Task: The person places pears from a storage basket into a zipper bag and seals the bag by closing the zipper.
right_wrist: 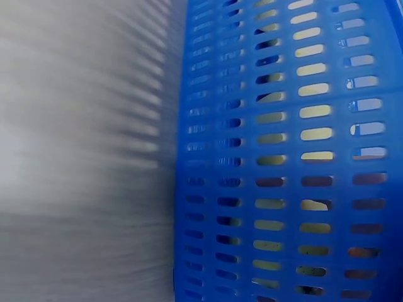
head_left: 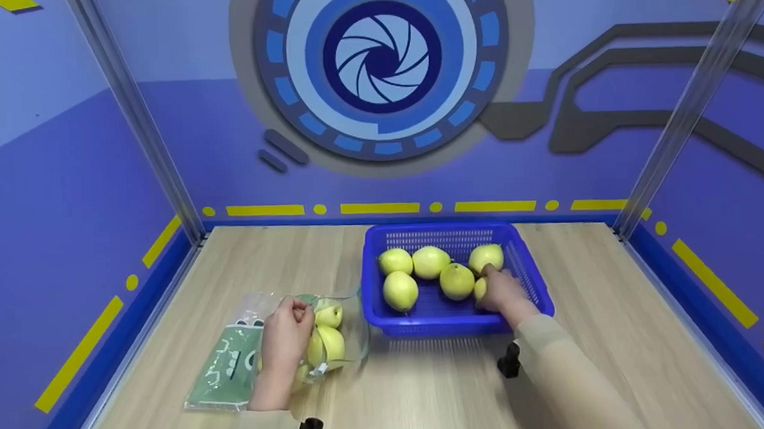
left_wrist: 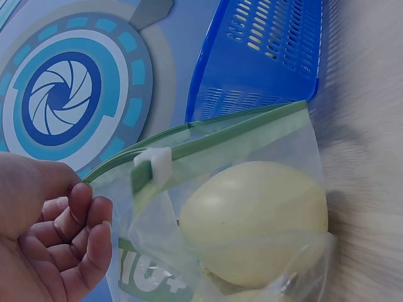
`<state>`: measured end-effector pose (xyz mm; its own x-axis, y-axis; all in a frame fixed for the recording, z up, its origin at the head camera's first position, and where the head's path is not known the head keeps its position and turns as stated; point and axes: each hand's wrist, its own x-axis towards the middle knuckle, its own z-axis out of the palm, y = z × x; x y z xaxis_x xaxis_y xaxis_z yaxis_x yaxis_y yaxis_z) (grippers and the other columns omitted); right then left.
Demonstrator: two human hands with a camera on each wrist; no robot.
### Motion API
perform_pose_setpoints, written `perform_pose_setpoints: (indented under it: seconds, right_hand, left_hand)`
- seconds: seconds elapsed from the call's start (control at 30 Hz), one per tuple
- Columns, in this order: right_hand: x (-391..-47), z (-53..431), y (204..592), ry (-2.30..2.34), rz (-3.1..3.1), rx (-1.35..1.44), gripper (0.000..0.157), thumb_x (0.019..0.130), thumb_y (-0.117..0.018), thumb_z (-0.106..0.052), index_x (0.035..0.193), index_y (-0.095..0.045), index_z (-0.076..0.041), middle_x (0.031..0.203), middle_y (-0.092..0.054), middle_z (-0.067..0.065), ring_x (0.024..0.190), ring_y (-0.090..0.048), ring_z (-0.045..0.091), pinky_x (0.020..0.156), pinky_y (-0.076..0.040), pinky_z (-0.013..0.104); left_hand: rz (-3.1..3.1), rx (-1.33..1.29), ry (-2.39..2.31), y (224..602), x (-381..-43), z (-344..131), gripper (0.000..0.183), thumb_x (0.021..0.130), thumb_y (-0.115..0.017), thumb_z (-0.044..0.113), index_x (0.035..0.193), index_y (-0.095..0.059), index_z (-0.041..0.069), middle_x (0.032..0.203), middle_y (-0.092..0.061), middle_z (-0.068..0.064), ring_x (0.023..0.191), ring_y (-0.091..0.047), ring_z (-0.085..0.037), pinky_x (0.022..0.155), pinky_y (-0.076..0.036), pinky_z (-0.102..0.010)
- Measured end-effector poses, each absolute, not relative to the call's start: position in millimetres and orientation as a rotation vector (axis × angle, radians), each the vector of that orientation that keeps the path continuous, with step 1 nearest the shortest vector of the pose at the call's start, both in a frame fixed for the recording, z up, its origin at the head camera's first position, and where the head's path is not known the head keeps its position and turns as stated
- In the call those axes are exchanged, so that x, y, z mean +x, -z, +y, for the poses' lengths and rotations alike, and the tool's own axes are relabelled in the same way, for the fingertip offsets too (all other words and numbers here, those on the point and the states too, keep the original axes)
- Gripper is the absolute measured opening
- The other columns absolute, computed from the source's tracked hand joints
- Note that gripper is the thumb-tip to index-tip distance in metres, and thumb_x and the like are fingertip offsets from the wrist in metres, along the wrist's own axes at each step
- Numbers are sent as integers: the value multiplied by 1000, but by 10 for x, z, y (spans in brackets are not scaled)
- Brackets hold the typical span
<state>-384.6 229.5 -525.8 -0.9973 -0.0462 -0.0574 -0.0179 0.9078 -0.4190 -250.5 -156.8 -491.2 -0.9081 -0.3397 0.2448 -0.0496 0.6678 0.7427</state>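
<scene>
Left hand (head_left: pixel 283 340) pinched zip bag (left_wrist: pixel 158 214) at rim; print (left_wrist: pixel 151 275) partly legible, ending "+". Right hand (head_left: pixel 505 293) grasped yellow-green pear (head_left: pixel 481 289) in blue basket (head_left: pixel 438 326), bag's two o'clock.

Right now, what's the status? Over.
Left hand pinches clear, green-edged plastic bag. Right hand grips round yellow-green fruit in blue perforated plastic basket. No obstruction visible.

Blue perforated basket (head_left: pixel 438 325): upright on the tabletop, six yellow-green fruits (head_left: pixel 400 291) visible inside, one held by the right hand (head_left: pixel 504 291), partly hidden. Clear zip bag (left_wrist: pixel 239 141): beside the basket, mouth open, green-edged, white slider (left_wrist: pixel 161 165), rim pinched by the left hand (left_wrist: pixel 60 236), similar fruits within.
</scene>
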Motion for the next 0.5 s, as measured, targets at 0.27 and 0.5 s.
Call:
perform_pose_setpoints:
  seconds: [0.27,0.5]
  right_hand:
    - [-3845,2358,5230,726,3022,-56,66,73,-83,-18,131,-54,-2,121,-58,32,114,-56,55,96,-47,64]
    - [-3825,2397,5173,944,3089,-128,70,74,-83,-20,133,-54,3,121,-63,33,114,-60,50,99,-47,62]
  left_hand:
    - [-2528,311,1115,4912,-2515,-1565,12,96,-63,11,99,-67,0,73,-61,-3,63,-52,-14,59,-42,-28]
    - [-2543,334,1113,4912,-2509,-1569,13,96,-63,13,100,-67,1,74,-61,-3,63,-52,-15,57,-41,-29]
